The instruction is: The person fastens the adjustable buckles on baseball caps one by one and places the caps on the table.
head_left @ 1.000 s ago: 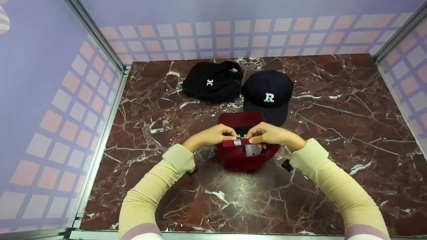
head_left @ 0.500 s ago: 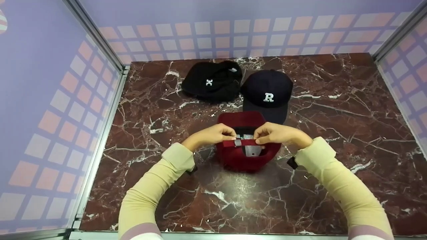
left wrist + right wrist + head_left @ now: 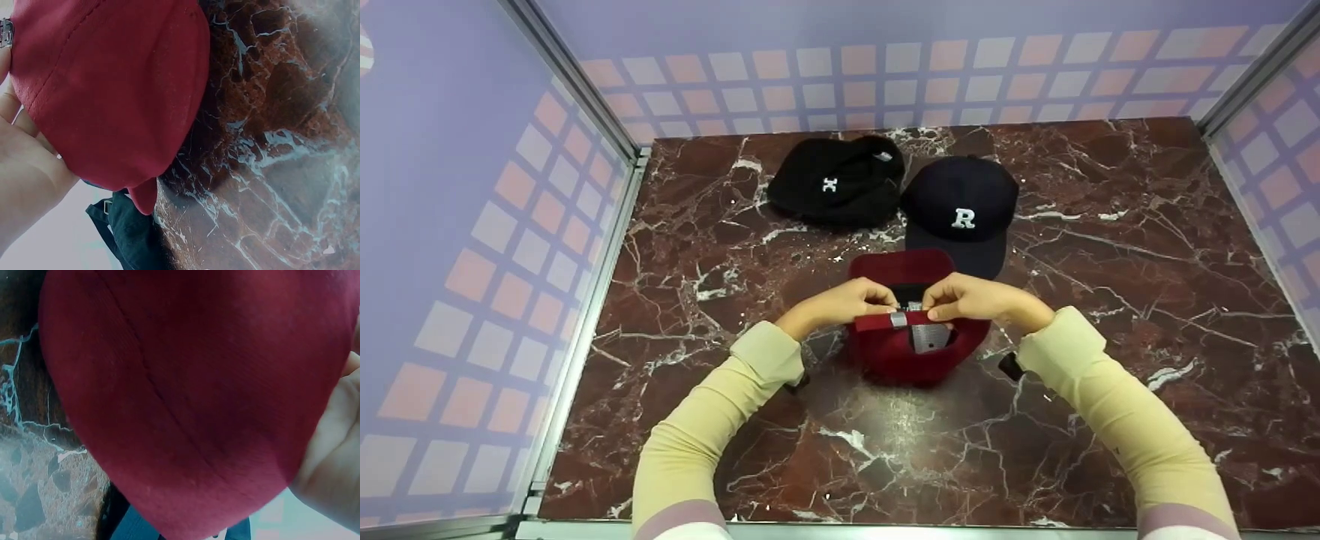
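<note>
A dark red baseball cap (image 3: 904,366) sits in front of me, its back opening toward me and its brim (image 3: 901,264) pointing away. Across that opening runs the red back strap (image 3: 874,322), with a silver buckle (image 3: 898,320) on it. My left hand (image 3: 844,304) pinches the strap beside the buckle. The right hand (image 3: 979,297) pinches the strap a little farther right, between thumb and forefinger. In the left wrist view the cap's red side (image 3: 118,84) covers most of the fingers. The right wrist view is mostly filled by the crown (image 3: 185,394).
Behind the red cap lie a black cap (image 3: 840,199) with a small white emblem and a navy cap (image 3: 960,195) marked with a white R. The navy cap's brim overlaps the red cap in the head view. A marbled table (image 3: 720,247) meets patterned walls (image 3: 885,82) at back and sides.
My right hand slid right along the strap, away from the buckle, then came back slightly left. The left hand and buckle shifted a little right. The other caps stayed put.
</note>
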`<state>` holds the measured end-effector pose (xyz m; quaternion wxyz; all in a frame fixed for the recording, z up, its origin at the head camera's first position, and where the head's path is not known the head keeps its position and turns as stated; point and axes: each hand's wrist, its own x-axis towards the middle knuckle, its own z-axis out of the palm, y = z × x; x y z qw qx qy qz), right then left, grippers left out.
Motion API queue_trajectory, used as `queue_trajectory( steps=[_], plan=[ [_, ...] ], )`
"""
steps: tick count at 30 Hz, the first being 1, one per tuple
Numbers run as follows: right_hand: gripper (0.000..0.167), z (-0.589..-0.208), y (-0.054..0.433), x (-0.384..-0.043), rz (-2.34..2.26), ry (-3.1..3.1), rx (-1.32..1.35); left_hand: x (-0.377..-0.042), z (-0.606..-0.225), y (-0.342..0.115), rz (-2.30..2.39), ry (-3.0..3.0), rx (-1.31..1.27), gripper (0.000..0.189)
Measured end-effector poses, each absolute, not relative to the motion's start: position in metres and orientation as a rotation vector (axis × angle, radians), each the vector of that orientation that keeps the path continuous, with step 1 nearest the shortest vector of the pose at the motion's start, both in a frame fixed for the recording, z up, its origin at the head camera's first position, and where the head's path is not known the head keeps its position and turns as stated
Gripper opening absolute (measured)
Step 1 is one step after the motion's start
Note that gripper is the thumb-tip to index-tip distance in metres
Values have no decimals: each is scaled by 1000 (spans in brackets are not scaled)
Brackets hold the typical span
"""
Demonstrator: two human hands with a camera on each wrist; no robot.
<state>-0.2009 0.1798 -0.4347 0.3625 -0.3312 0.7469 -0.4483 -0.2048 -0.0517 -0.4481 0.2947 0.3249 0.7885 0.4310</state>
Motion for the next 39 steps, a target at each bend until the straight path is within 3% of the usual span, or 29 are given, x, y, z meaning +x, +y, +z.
queue_trajectory(
  steps=[20,31,39],
  plan=[
    [18,-430,175,-203,-1160,1948,-788,-202,-444,-47,1216,1947,742,26],
    [27,-432,191,-204,-1170,1820,-734,-200,-447,-49,1065,1877,792,36],
    [24,-436,202,-206,-1103,1833,-783,-197,-447,-55,1063,1828,733,35]
  ],
)
